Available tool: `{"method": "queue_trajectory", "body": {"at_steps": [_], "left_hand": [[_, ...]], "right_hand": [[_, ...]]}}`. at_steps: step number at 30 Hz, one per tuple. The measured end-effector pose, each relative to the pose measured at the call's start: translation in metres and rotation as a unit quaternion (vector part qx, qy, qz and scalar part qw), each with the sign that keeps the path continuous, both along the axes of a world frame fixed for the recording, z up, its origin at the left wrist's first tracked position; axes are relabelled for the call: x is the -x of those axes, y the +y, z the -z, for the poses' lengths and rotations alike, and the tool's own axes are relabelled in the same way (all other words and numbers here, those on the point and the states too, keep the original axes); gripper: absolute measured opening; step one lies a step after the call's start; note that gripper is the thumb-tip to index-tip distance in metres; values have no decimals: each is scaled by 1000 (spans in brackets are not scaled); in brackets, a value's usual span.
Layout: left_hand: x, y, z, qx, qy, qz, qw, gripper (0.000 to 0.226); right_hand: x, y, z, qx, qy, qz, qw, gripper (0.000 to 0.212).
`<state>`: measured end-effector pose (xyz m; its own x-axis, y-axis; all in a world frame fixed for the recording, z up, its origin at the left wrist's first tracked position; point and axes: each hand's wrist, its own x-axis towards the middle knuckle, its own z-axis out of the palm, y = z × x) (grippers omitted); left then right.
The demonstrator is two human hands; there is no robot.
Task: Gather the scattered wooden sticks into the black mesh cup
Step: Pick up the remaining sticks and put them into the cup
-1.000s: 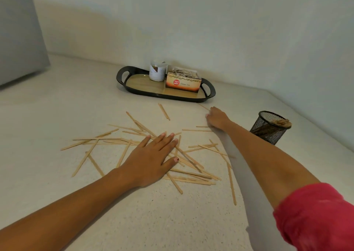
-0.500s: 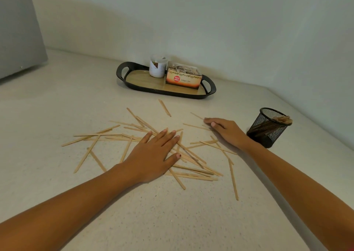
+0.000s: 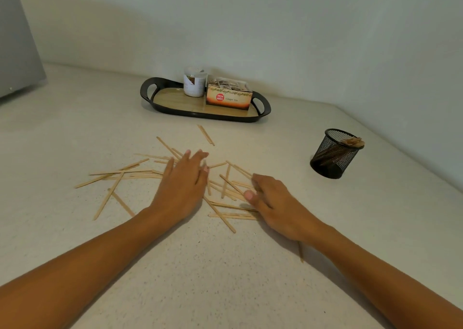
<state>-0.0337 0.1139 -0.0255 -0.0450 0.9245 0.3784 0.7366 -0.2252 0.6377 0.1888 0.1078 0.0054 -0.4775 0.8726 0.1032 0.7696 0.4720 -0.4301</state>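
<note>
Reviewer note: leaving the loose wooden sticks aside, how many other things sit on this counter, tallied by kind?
tray: 1
white jar: 1
ginger tea box: 1
black mesh cup: 1
Total: 4

A pale speckled counter [image 3: 225,278] carries a black tray [image 3: 200,114], loose wooden sticks [image 3: 120,172] in front of the tray, and a mesh cup [image 3: 333,153] to the tray's right.

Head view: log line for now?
left hand flat on sticks | right hand over sticks, grip unclear | cup upright, some sticks inside | most sticks loose
</note>
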Motion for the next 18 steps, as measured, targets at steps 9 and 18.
{"method": "queue_trajectory", "body": {"at_steps": [9, 18], "left_hand": [[5, -6, -13, 8, 4, -95, 995, 34], [15, -4, -15, -1, -21, -119, 993, 33]], "right_hand": [[51, -27, 7, -97, -97, -14, 990, 80], [58, -8, -12, -133, -139, -4, 981, 29]]}}
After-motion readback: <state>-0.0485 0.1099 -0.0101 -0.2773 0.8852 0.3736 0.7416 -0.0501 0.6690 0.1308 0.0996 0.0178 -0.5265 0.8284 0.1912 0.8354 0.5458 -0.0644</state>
